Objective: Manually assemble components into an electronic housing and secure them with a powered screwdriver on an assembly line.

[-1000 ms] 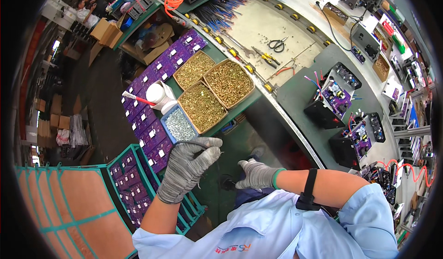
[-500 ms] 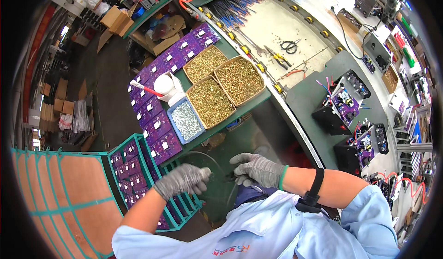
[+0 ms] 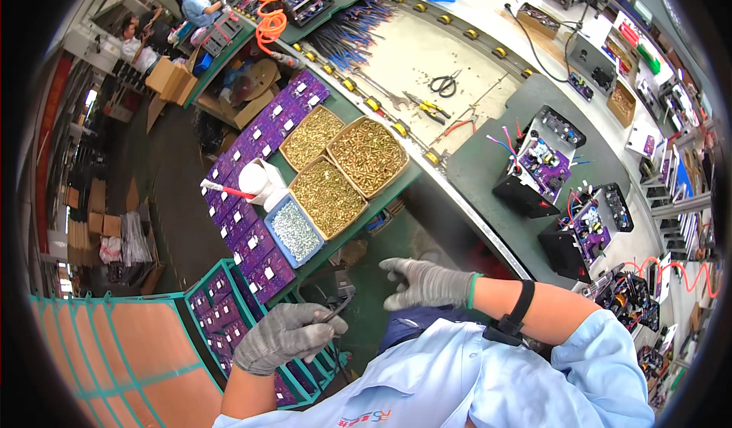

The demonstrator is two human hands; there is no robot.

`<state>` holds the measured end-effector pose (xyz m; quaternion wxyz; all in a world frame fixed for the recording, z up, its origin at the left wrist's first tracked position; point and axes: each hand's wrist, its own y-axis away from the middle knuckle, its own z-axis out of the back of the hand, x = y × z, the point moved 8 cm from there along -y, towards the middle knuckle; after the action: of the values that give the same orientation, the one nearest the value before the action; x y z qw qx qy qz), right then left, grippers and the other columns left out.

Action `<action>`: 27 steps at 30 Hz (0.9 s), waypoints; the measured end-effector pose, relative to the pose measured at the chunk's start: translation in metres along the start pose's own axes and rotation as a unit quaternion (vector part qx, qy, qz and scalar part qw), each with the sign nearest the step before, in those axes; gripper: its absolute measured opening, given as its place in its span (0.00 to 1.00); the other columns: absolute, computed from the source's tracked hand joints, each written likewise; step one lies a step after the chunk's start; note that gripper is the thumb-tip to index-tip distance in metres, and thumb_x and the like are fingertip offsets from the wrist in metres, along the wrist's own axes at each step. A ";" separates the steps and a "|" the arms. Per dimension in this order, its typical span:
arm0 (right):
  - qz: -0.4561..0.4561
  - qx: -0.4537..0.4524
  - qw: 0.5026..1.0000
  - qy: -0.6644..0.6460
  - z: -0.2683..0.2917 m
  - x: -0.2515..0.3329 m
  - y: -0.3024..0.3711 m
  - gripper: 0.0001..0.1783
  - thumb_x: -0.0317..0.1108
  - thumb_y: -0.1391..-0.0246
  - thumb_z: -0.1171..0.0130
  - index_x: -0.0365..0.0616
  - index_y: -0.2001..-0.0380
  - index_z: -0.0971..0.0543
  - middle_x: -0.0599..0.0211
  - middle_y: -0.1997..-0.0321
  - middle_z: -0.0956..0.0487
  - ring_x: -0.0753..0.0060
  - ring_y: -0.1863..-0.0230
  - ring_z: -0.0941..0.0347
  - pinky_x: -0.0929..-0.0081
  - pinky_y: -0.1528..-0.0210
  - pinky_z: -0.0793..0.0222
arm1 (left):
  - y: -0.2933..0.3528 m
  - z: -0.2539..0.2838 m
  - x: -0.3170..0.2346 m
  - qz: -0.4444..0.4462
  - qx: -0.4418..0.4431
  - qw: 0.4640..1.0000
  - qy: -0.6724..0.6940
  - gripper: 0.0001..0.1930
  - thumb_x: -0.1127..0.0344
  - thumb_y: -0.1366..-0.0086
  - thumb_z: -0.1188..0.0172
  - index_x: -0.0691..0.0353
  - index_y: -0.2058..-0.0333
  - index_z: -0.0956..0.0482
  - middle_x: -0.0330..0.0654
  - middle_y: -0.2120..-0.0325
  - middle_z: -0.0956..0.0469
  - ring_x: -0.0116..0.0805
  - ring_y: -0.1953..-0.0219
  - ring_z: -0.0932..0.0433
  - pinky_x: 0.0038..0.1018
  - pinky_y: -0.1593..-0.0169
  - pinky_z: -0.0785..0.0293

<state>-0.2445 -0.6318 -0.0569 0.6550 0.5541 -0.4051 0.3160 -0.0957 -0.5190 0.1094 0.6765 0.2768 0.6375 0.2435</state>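
My left hand [image 3: 286, 338], in a grey knit glove, is closed around a thin black strip-like piece [image 3: 339, 309] with a dark cord trailing below it; its exact kind is hard to make out. My right hand [image 3: 431, 284], gloved the same way, is apart to the right, with thumb and fingers spread and nothing between them. A black band circles my right forearm. Left of and beyond my left hand, purple circuit boards [image 3: 265, 275] lie along the green bench. Beside them stand a blue bin of silver screws [image 3: 296, 230] and cardboard boxes of brass-coloured screws [image 3: 329, 197].
A teal rack [image 3: 217, 310] with boards stands at the lower left, close to my left arm. A white tub [image 3: 255, 178] with a red-handled brush sits on the bench. Rightward, a roller-edged line carries black open housings [image 3: 537, 170], pliers [image 3: 427, 107] and scissors. People work far off.
My left hand has moved down and now grips the black piece. The dark piece near my right hand has left it, and that hand has opened. The view has shifted slightly.
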 end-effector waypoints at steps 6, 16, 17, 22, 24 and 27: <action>0.053 -0.019 0.998 -0.006 -0.024 0.040 0.004 0.50 0.51 0.58 0.22 0.41 0.35 0.32 0.53 0.47 0.19 0.51 0.43 0.22 0.60 0.40 0.27 | 0.003 -0.005 0.008 0.032 0.057 0.995 0.076 0.17 0.60 0.33 0.33 0.68 0.53 0.15 0.37 0.76 0.20 0.21 0.78 0.26 0.21 0.73 0.29; 0.024 -0.067 0.975 -0.212 -0.008 0.001 0.004 0.43 0.32 0.52 0.24 0.43 0.34 0.33 0.69 0.55 0.21 0.73 0.55 0.26 0.73 0.49 0.26 | -0.018 0.045 0.054 0.011 -0.171 0.930 -0.326 0.24 0.57 0.37 0.31 0.69 0.50 0.20 0.49 0.68 0.20 0.40 0.70 0.21 0.33 0.63 0.22; -0.010 -0.086 0.984 -0.156 -0.006 -0.010 -0.002 0.45 0.35 0.54 0.25 0.39 0.33 0.33 0.60 0.52 0.19 0.65 0.51 0.23 0.70 0.45 0.26 | -0.015 0.029 0.030 -0.112 -0.235 0.802 -0.538 0.28 0.56 0.40 0.28 0.68 0.47 0.22 0.52 0.63 0.20 0.46 0.64 0.19 0.39 0.56 0.21; -0.093 -0.140 0.982 -0.091 0.006 -0.018 -0.007 0.52 0.40 0.59 0.25 0.35 0.31 0.35 0.46 0.47 0.18 0.53 0.44 0.20 0.66 0.40 0.26 | -0.015 -0.062 -0.023 -0.248 -0.125 0.889 -0.363 0.21 0.66 0.43 0.29 0.67 0.53 0.23 0.48 0.60 0.20 0.45 0.66 0.19 0.35 0.61 0.20; -0.093 -0.154 0.978 -0.109 0.006 -0.016 -0.010 0.52 0.39 0.58 0.23 0.34 0.31 0.35 0.49 0.47 0.18 0.57 0.46 0.20 0.67 0.42 0.26 | -0.042 -0.074 0.001 -0.148 -0.143 0.948 -0.244 0.17 0.66 0.41 0.28 0.66 0.56 0.22 0.46 0.67 0.20 0.35 0.70 0.20 0.31 0.63 0.21; -0.071 -0.177 0.976 -0.104 0.010 -0.014 -0.011 0.53 0.39 0.55 0.21 0.32 0.30 0.37 0.54 0.47 0.19 0.65 0.52 0.20 0.70 0.51 0.22 | -0.083 -0.068 0.061 -0.055 -0.175 0.956 -0.230 0.20 0.63 0.41 0.26 0.66 0.56 0.22 0.42 0.69 0.20 0.28 0.69 0.21 0.29 0.61 0.21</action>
<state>-0.2434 -0.6432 -0.0734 0.7183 0.4862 -0.4798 0.1323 -0.1614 -0.5335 0.0060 0.8550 0.1669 0.4267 0.2430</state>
